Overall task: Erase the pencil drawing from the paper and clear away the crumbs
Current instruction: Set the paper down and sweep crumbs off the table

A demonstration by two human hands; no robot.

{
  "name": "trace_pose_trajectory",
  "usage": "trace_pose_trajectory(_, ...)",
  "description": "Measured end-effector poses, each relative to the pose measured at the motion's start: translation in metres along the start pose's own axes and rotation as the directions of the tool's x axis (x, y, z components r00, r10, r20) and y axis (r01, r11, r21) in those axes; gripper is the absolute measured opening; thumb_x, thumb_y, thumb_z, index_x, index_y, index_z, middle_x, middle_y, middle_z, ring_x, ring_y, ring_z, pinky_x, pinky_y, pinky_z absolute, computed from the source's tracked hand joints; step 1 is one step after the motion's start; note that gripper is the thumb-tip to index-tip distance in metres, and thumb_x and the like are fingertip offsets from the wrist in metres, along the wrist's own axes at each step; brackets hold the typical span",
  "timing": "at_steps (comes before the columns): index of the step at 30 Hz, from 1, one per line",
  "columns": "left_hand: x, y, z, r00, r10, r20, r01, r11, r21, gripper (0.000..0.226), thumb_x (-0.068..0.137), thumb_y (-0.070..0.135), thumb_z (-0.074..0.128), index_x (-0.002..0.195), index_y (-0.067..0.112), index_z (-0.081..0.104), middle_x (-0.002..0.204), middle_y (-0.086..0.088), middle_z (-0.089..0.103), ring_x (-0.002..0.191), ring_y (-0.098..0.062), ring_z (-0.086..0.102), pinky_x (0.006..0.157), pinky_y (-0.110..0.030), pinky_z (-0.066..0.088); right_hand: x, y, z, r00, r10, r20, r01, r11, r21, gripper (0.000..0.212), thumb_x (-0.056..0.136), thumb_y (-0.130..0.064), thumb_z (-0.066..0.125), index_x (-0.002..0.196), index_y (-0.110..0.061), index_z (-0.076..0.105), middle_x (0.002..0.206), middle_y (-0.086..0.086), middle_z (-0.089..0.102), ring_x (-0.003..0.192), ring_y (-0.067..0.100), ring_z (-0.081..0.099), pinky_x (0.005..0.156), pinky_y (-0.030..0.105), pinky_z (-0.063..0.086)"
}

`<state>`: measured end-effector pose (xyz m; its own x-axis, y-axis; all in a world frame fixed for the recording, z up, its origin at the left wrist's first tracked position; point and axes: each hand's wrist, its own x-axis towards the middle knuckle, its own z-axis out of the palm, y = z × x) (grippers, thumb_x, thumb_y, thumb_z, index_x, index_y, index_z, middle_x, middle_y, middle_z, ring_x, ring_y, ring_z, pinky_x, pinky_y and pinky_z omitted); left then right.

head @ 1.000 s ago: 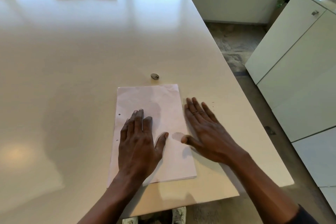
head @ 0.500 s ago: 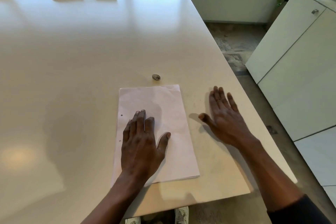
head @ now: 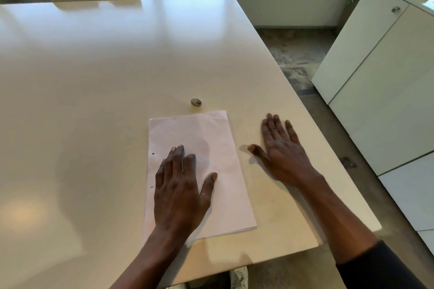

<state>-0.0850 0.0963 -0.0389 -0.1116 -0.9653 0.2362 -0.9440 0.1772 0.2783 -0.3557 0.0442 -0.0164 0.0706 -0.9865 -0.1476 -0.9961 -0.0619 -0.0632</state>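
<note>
Since the paper under the flat left hand looks thin and slidey, pin it there; right hand's spread out, empty.

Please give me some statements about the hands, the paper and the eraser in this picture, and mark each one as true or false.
1. The left hand lies flat on the paper. True.
2. The eraser lies on the table, beyond the paper's far edge. True.
3. The right hand grips the eraser. False: the right hand is open, to the right of the paper, and holds nothing.
4. A pencil lies beside the paper. False: no pencil is in view.
</note>
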Motion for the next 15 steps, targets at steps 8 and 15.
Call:
trace_pose_trajectory(8,0.0,0.001,-0.002,1.0,-0.004,0.004,0.004,1.0,-0.005,0.069,0.097,0.063,0.049,0.142,0.011,0.054,0.159,-0.018,0.048,0.152,-0.035,0.041,0.124,-0.05,0.035,-0.007,-0.029,0.001,0.983,-0.184,-0.009,0.184,0.981,0.064,0.123,0.082,-0.09,-0.024,0.17,-0.007,-0.005,0.178,0.012,-0.014,0.165,0.022,-0.02,0.135,0.043,-0.005)
trace_pose_trajectory(15,0.001,0.002,-0.005,1.0,-0.002,0.007,0.003,1.0,-0.011,0.066,0.096,0.06,0.054,0.141,0.011,0.053,0.158,-0.018,0.048,0.152,-0.035,0.041,0.124,-0.049,0.034,0.0,-0.026,0.006,0.988,-0.149,-0.03,0.15,0.988,0.033,0.119,0.081,-0.086,-0.031,0.171,-0.012,-0.002,0.179,0.005,-0.009,0.165,0.017,-0.015,0.135,0.044,-0.006)
